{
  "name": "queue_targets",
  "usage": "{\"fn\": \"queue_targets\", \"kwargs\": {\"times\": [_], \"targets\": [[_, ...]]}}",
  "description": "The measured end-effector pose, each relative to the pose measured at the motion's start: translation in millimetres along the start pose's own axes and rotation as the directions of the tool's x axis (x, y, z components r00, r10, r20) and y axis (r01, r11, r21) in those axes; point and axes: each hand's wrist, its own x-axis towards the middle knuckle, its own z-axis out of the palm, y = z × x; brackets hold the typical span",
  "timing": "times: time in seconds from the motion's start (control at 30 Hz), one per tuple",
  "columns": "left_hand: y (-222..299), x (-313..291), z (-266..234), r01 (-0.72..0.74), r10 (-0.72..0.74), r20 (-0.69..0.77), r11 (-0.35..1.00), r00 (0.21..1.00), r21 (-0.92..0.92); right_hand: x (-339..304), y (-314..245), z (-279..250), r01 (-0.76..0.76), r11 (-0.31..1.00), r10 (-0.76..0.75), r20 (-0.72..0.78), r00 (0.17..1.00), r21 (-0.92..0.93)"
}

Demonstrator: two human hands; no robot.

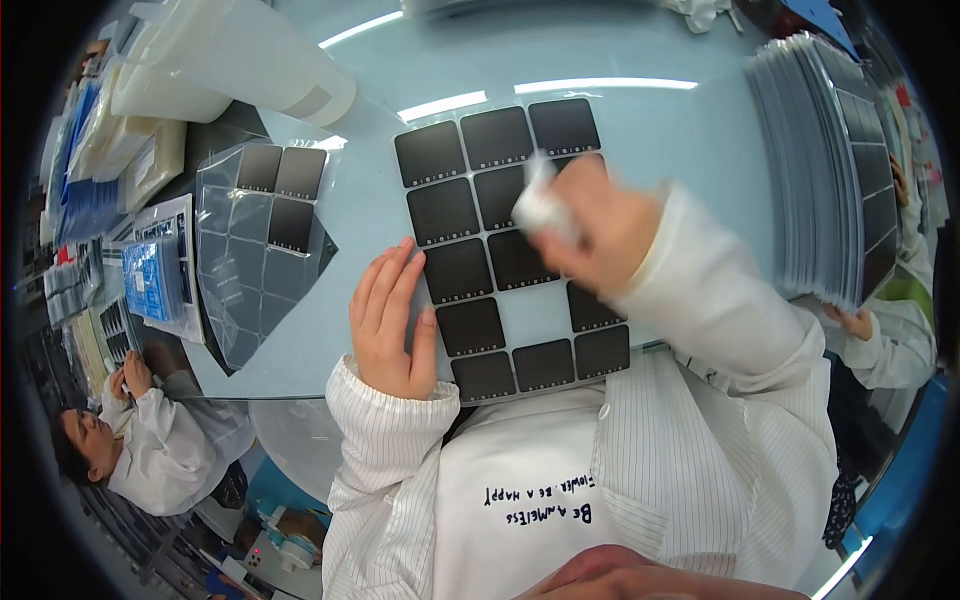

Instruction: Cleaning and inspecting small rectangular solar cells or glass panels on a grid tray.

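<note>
In front of me on the pale blue glossy table (690,130) lies a grid of dark rounded rectangular panels (447,212), each with a row of small light marks along one edge. One spot in the near rows, in the middle column, shows pale blue instead of a panel. My left hand (388,325) rests flat at the grid's left edge, fingers stretched out and fingertips by the panels. Over the right half, my right hand (607,228) is closed around a crumpled white wad (545,205), cloth or tissue. Motion blurs this hand, and it hides some panels.
A tall stack of clear sheets (815,180) stands at right. To the left lie a clear film with dark panels (292,225), a blue packet (150,280) and a whitish plastic container (250,60). Another person (165,440) sits at left; a different person's hand (852,322) shows at right.
</note>
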Motion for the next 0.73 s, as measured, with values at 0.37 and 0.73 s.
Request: {"fn": "queue_targets", "kwargs": {"times": [0.37,0.73], "targets": [[1,-1,1,-0.005,0.005,-0.012,1.0,1.0,0.01,20,20,7,-0.076,0.989,0.084,-0.058,0.995,0.127],[0,1,1,-0.01,0.01,0.004,1.0,1.0,-0.022,35,37,1,-0.213,0.977,0.213,-0.096,0.972,0.001]]}}
